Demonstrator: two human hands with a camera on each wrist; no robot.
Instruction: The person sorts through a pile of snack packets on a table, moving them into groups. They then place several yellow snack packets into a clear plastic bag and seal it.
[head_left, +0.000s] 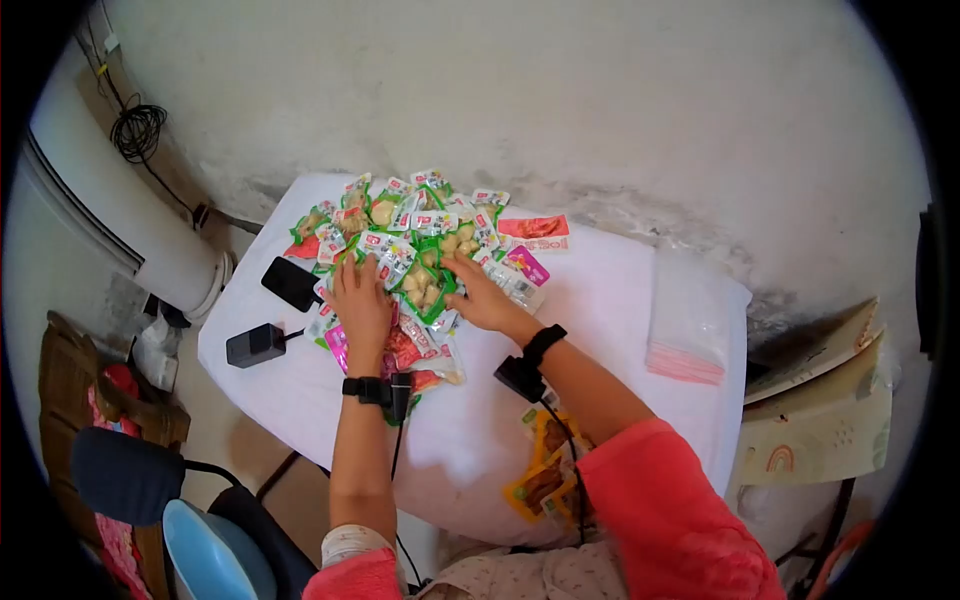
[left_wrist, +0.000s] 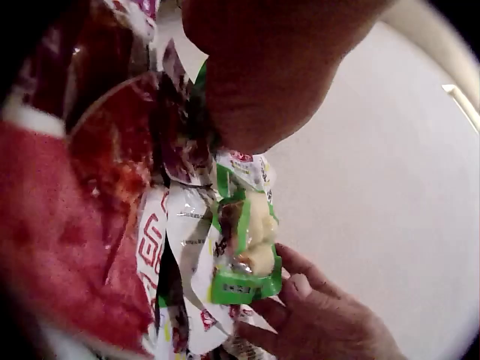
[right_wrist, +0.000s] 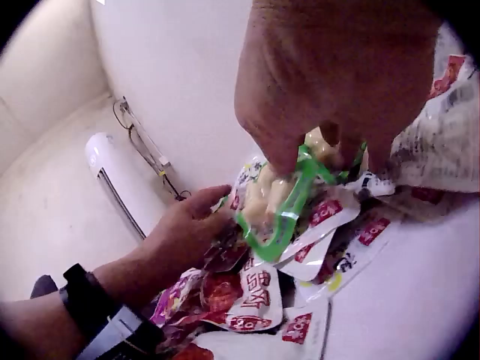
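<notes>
A heap of small snack packets lies on the white-covered table (head_left: 590,300). My left hand (head_left: 360,300) rests on the near left part of the heap, its fingertips among white and red packets. From the right, my right hand (head_left: 482,292) reaches in, fingers touching the heap beside a clear packet with green edges and pale round pieces (head_left: 422,287). In the left wrist view, the right hand's (left_wrist: 322,319) fingers are extended at this packet's lower edge. Red packets (left_wrist: 97,195) fill the left of that view. The right wrist view shows the left hand (right_wrist: 184,232) across the heap.
A black phone (head_left: 290,284) and a black box with a cable (head_left: 256,346) lie left of the heap. A stack of clear plastic bags (head_left: 690,315) is at the table's right. Yellow-edged packets (head_left: 545,470) lie at the front edge, near the right arm. A wall stands behind.
</notes>
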